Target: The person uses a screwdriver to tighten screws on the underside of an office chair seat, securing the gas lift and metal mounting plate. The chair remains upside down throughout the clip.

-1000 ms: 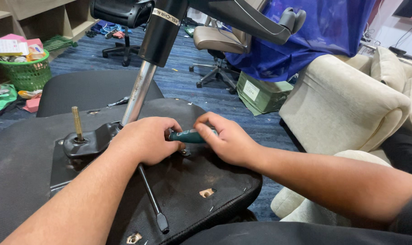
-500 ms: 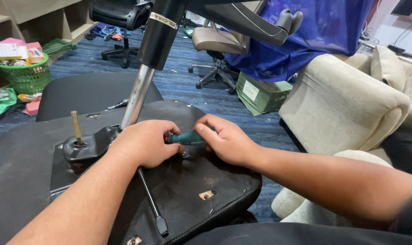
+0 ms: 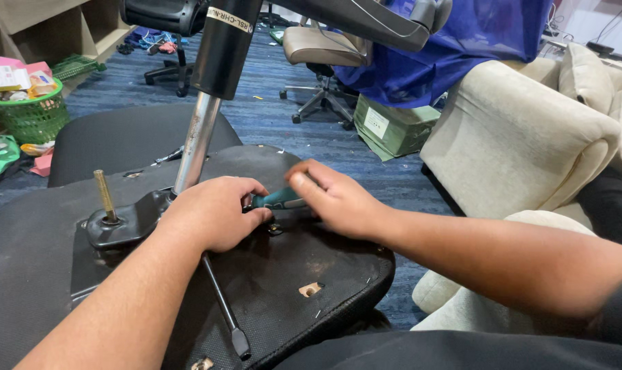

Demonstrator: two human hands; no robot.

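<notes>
Blue carpet floor (image 3: 270,120) is showing at 12 o'clock, littered with small scraps. Upturned black office-chair seat (image 3: 304,260) is lying bottom-up across the lower frame, its fabric underside facing the camera. Black metal mechanism plate (image 3: 122,223) is sitting on the seat at 9 o'clock, with a brass threaded bolt (image 3: 105,195) standing upright out of it. Silver gas-lift column (image 3: 196,140) is rising from the plate toward 12 o'clock into a black sleeve. Thin black lever rod (image 3: 223,312) is running from under the left hand toward 6 o'clock.

Left hand (image 3: 212,212) is resting knuckles-up on the plate area, grip curled closed around the near end of a teal tool handle (image 3: 278,199). Right hand (image 3: 335,199) is coming in from 3 o'clock, grip wrapping narrow over the other end of the same handle, thumb on top. Handle is lying roughly level between both hands, just above the seat underside near centre frame; tool tip is hidden under the left hand.

Green mesh basket (image 3: 30,116) full of clutter is sitting at 10 o'clock. Cream armchair (image 3: 530,144) is standing at 2 o'clock, green box (image 3: 393,127) beside it, blue cloth (image 3: 462,48) draping above. Tan office chair (image 3: 318,51) is standing at 12 o'clock.
</notes>
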